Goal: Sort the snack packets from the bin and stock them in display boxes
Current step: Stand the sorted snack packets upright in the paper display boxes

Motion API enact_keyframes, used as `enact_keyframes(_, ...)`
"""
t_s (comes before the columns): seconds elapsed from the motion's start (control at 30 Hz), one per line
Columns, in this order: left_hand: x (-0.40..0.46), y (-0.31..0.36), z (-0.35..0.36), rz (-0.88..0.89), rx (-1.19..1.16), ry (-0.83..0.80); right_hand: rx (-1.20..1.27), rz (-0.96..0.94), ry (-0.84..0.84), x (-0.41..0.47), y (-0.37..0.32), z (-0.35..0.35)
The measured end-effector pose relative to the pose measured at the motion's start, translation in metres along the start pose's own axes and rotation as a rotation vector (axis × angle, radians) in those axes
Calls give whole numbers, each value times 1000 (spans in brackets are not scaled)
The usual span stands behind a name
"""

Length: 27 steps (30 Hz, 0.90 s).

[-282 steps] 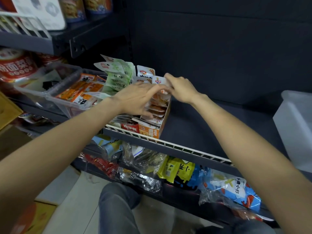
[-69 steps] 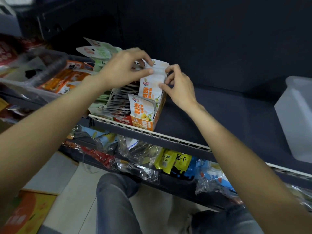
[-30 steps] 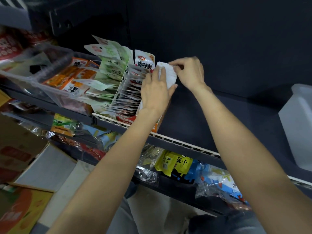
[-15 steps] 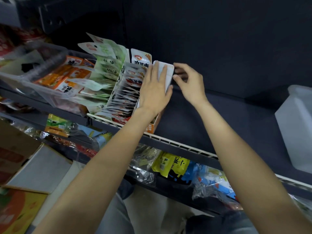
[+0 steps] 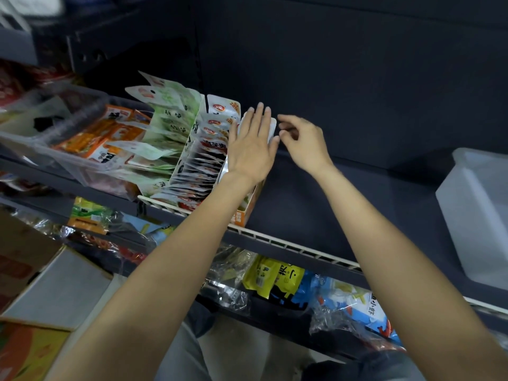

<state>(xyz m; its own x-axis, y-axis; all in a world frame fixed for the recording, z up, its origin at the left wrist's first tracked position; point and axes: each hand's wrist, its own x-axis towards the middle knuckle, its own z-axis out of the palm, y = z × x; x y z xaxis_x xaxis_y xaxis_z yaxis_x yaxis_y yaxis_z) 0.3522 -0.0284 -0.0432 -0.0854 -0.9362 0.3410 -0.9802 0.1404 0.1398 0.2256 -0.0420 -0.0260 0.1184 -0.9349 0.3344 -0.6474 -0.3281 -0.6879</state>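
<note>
An orange display box (image 5: 241, 217) stands on the dark shelf, packed with white snack packets (image 5: 270, 127). My left hand (image 5: 251, 149) lies flat on those packets, fingers straight and together, pressing them back. My right hand (image 5: 301, 141) hovers just right of the box with fingers loosely curled and holds nothing. To the left is a white display box (image 5: 187, 149) with a row of red-and-white packets (image 5: 211, 149). Green packets (image 5: 170, 114) stand further left. A clear plastic bin (image 5: 82, 166) holds orange packets (image 5: 110, 136).
A translucent white bin (image 5: 478, 213) sits at the right end of the shelf. A white wire rail (image 5: 288, 244) runs along the shelf's front edge. Bagged snacks (image 5: 277, 276) fill the shelf below. Cardboard boxes (image 5: 30, 270) sit on the floor at left.
My right hand has let go of the white packets and drawn a little to the right. My left hand stays flat on the packets in the orange box.
</note>
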Motion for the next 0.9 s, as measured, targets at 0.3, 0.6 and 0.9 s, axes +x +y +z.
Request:
enact_keyframes(0.3, -69, -39, -62, 207, -189, 322, -43, -189, 107, -60, -9, -7)
enact_keyframes(0.6, -126, -31, -37, 217, -12, -73, -176, -33, 2, -56, -25, 22)
enact_keyframes(0.9, -124, -38, -36, 230, -30, -106, -17, 117, 85, -41, -27, 23)
